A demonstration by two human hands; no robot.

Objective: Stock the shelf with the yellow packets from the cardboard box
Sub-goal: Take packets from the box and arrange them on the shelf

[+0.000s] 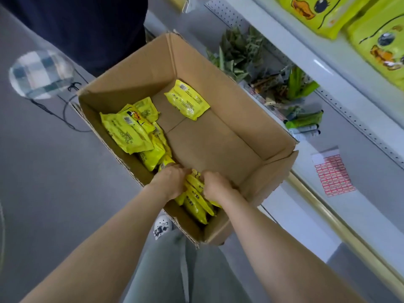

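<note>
An open cardboard box (218,141) stands on the grey floor below me. Several yellow packets lie inside: a heap (131,132) along the left wall, a single packet (187,99) flat at the far end, and a bunch (196,204) standing on edge at the near corner. My left hand (172,182) and my right hand (215,186) are both down in the near corner, fingers curled around that bunch from either side. The shelf (341,53) at the right holds large yellow-green duck-print packets (380,40).
A lower shelf level holds green wrapped goods (238,51) and tubes (306,123). A red-and-white sheet (332,173) lies on the shelf base. Another person in dark clothing (91,25) stands beyond the box. A cable (65,119) runs over the floor at left. My shoe (161,226) touches the box.
</note>
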